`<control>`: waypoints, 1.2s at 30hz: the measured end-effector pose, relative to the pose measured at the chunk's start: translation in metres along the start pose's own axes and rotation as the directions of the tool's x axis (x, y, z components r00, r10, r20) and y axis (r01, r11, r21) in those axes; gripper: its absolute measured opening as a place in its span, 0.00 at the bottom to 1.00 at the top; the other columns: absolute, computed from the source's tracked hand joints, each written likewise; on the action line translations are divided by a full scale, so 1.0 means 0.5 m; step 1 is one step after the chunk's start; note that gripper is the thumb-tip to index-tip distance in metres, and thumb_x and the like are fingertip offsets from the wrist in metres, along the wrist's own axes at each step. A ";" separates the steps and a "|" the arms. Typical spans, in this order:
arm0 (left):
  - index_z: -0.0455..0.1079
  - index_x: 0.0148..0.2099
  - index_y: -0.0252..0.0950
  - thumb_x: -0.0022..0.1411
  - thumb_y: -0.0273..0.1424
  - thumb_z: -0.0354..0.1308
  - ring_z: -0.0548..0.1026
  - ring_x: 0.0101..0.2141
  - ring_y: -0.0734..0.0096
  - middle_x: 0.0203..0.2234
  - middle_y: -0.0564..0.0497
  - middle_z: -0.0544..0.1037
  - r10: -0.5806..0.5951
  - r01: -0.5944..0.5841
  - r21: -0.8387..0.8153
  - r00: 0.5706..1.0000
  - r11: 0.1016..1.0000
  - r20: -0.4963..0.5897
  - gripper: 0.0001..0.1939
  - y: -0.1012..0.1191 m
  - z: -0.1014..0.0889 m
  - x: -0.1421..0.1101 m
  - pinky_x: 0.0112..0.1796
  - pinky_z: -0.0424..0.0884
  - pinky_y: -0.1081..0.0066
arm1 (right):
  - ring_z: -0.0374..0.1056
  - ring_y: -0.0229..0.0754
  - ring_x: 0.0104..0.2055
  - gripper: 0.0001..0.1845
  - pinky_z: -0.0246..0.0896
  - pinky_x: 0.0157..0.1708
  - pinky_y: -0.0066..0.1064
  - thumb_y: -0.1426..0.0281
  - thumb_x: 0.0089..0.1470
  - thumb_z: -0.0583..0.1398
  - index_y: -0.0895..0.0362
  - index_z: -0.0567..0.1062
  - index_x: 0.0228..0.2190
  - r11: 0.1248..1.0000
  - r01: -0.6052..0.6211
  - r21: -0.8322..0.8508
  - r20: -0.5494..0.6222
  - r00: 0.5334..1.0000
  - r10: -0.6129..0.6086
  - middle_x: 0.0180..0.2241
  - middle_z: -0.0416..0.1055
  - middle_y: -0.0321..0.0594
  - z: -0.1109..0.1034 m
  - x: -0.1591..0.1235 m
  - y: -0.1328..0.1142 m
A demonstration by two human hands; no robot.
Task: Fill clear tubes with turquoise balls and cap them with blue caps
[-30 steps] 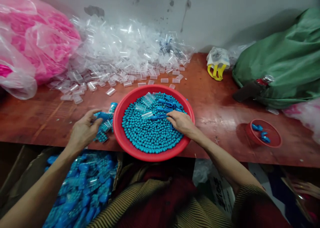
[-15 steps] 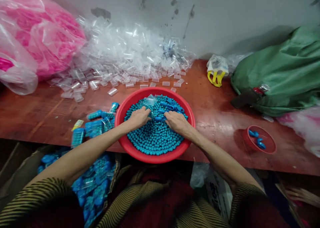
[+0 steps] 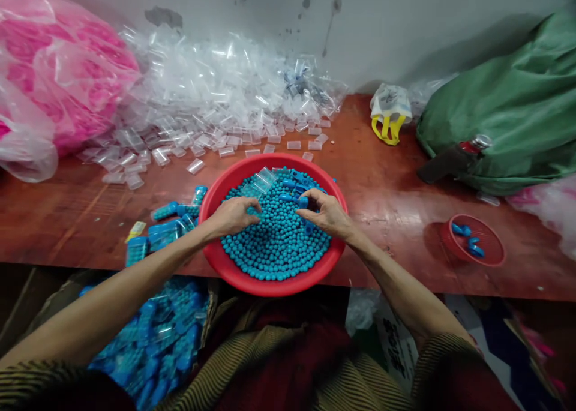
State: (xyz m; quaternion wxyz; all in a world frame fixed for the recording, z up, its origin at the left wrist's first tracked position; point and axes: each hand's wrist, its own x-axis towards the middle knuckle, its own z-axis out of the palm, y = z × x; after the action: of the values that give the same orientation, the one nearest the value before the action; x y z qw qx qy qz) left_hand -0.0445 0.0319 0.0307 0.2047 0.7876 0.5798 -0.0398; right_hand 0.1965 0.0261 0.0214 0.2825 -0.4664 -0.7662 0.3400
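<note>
A red basin [image 3: 274, 286] full of small turquoise beads [image 3: 279, 261] stands at the table's front edge. Over its left part is my left hand [image 3: 236, 215], fingers curled in; whatever they may hold is hidden. My right hand [image 3: 328, 214], above the right part, pinches a blue plastic cap [image 3: 303, 203] between thumb and fingers. More blue caps [image 3: 294, 182] lie on the beads at the basin's far right. A clear plastic tube [image 3: 264, 178] rests on the beads at the far side.
Clear tubes [image 3: 216, 99] are heaped by the wall, beside a bag of pink pieces [image 3: 67, 69]. Bead-filled containers [image 3: 164, 234] lie left of the basin, more in a box [image 3: 153, 339] below. At right are a small red basket [image 3: 490, 243], green bag [image 3: 499, 111] and dark bottle [image 3: 445, 165].
My hands have moved apart over the basin, the left one drawing back to the left. A blue cap now shows in my right fingers. The whole view has shifted slightly.
</note>
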 end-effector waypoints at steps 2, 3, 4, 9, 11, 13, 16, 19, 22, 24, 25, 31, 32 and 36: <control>0.70 0.43 0.38 0.57 0.31 0.52 0.74 0.36 0.63 0.34 0.48 0.75 -0.012 0.008 0.170 1.000 0.985 0.020 0.11 0.003 0.000 -0.016 0.34 0.65 0.70 | 0.66 0.39 0.33 0.11 0.59 0.35 0.31 0.66 0.53 0.59 0.58 0.72 0.38 0.995 0.034 -0.097 0.036 0.999 -0.030 0.31 0.72 0.38 0.004 -0.003 0.008; 0.69 0.44 0.36 0.59 0.28 0.49 0.74 0.37 0.61 0.36 0.45 0.75 -0.005 -0.001 0.253 1.000 0.968 0.021 0.12 0.008 0.006 -0.022 0.35 0.66 0.68 | 0.67 0.41 0.36 0.12 0.60 0.38 0.33 0.66 0.54 0.58 0.59 0.72 0.40 0.984 0.057 -0.167 0.062 0.997 -0.047 0.34 0.73 0.41 0.008 -0.004 0.012; 0.68 0.45 0.34 0.60 0.25 0.45 0.74 0.37 0.60 0.36 0.43 0.74 0.014 -0.021 0.313 1.000 0.949 0.022 0.13 0.015 0.014 -0.026 0.36 0.66 0.66 | 0.67 0.43 0.39 0.13 0.59 0.41 0.35 0.67 0.55 0.58 0.59 0.72 0.41 0.967 0.078 -0.242 0.088 0.994 -0.058 0.37 0.73 0.44 0.013 -0.004 0.015; 0.67 0.45 0.31 0.57 0.21 0.47 0.73 0.40 0.57 0.39 0.39 0.74 0.111 -0.122 0.124 0.989 0.985 0.093 0.14 0.059 0.067 0.009 0.40 0.67 0.62 | 0.66 0.46 0.44 0.15 0.57 0.45 0.36 0.67 0.59 0.54 0.60 0.71 0.45 0.896 0.078 -0.438 0.166 0.986 -0.005 0.42 0.73 0.48 0.034 -0.005 0.019; 0.68 0.42 0.32 0.53 0.24 0.54 0.73 0.41 0.57 0.39 0.41 0.75 0.067 -0.066 -0.014 0.992 0.998 0.102 0.12 0.070 0.080 0.040 0.41 0.67 0.64 | 0.68 0.45 0.43 0.15 0.58 0.43 0.33 0.67 0.59 0.54 0.60 0.69 0.46 0.905 0.025 -0.424 0.153 0.987 0.044 0.42 0.74 0.47 0.034 -0.005 0.014; 0.70 0.39 0.34 0.51 0.29 0.58 0.74 0.40 0.59 0.37 0.44 0.76 0.034 -0.024 -0.088 0.993 0.996 0.115 0.11 0.074 0.088 0.067 0.40 0.67 0.67 | 0.70 0.45 0.41 0.16 0.58 0.39 0.31 0.66 0.58 0.55 0.59 0.67 0.47 0.906 -0.013 -0.424 0.151 0.985 0.085 0.40 0.74 0.46 0.031 -0.005 0.009; 0.70 0.41 0.35 0.53 0.34 0.57 0.74 0.39 0.62 0.37 0.46 0.77 0.027 -0.005 -0.161 0.991 0.987 0.135 0.13 0.072 0.096 0.078 0.38 0.68 0.71 | 0.71 0.46 0.39 0.16 0.58 0.35 0.31 0.64 0.55 0.58 0.57 0.67 0.45 0.895 -0.040 -0.445 0.137 0.984 0.112 0.37 0.75 0.44 0.028 -0.006 0.007; 0.70 0.45 0.35 0.52 0.30 0.57 0.74 0.40 0.62 0.40 0.46 0.77 0.066 -0.034 -0.215 0.987 0.976 0.145 0.16 0.067 0.106 0.064 0.39 0.67 0.71 | 0.71 0.46 0.36 0.15 0.57 0.32 0.30 0.64 0.56 0.57 0.57 0.66 0.43 0.904 -0.098 -0.416 0.038 0.991 0.125 0.34 0.74 0.43 0.028 -0.005 0.011; 0.70 0.45 0.35 0.52 0.26 0.55 0.74 0.40 0.61 0.39 0.45 0.77 0.082 -0.046 -0.253 0.988 0.966 0.132 0.16 0.065 0.111 0.057 0.40 0.67 0.69 | 0.71 0.47 0.37 0.15 0.58 0.32 0.30 0.62 0.57 0.55 0.56 0.66 0.43 0.930 -0.123 -0.347 -0.053 0.992 0.112 0.35 0.74 0.43 0.027 -0.005 0.013; 0.71 0.42 0.35 0.52 0.26 0.54 0.74 0.40 0.60 0.36 0.45 0.78 0.071 -0.036 -0.279 0.990 0.960 0.118 0.13 0.070 0.112 0.065 0.40 0.66 0.68 | 0.71 0.47 0.38 0.14 0.59 0.34 0.31 0.61 0.59 0.52 0.55 0.67 0.44 0.940 -0.151 -0.305 -0.095 0.987 0.128 0.35 0.74 0.42 0.025 -0.006 0.012; 0.72 0.40 0.36 0.52 0.27 0.55 0.74 0.40 0.59 0.35 0.46 0.78 0.063 -0.027 -0.295 0.992 0.955 0.114 0.11 0.074 0.112 0.072 0.40 0.66 0.68 | 0.71 0.46 0.39 0.15 0.59 0.35 0.31 0.61 0.60 0.50 0.54 0.67 0.44 0.945 -0.165 -0.282 -0.114 0.984 0.138 0.36 0.74 0.42 0.023 -0.005 0.010; 0.71 0.31 0.34 0.49 0.29 0.57 0.72 0.34 0.63 0.27 0.49 0.75 -0.023 0.062 -0.484 0.996 0.873 0.085 0.05 0.127 0.126 0.118 0.35 0.65 0.69 | 0.69 0.43 0.38 0.17 0.61 0.40 0.34 0.66 0.60 0.48 0.58 0.70 0.45 0.988 -0.147 -0.045 -0.163 0.977 0.138 0.39 0.73 0.44 0.018 0.001 0.017; 0.71 0.32 0.34 0.50 0.29 0.57 0.72 0.33 0.64 0.27 0.49 0.74 -0.026 0.065 -0.530 0.996 0.846 0.081 0.05 0.134 0.129 0.123 0.35 0.64 0.69 | 0.69 0.43 0.38 0.17 0.62 0.40 0.34 0.66 0.59 0.49 0.59 0.70 0.45 0.990 -0.141 0.003 -0.178 0.974 0.140 0.37 0.73 0.44 0.018 0.003 0.023; 0.69 0.35 0.33 0.52 0.31 0.56 0.70 0.28 0.72 0.24 0.53 0.71 0.045 0.071 -0.739 0.990 0.670 0.135 0.08 0.142 0.128 0.131 0.32 0.65 0.72 | 0.69 0.39 0.34 0.17 0.64 0.35 0.31 0.64 0.57 0.51 0.57 0.69 0.45 0.962 -0.100 0.256 -0.275 0.946 0.172 0.32 0.71 0.39 0.018 0.006 0.047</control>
State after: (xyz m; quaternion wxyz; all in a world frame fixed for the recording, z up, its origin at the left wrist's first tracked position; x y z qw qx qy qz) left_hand 0.0539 0.0496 -0.0277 0.5474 0.6273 0.5355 0.1418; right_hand 0.2008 0.0344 -0.0019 0.4231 -0.5268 -0.6348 0.3748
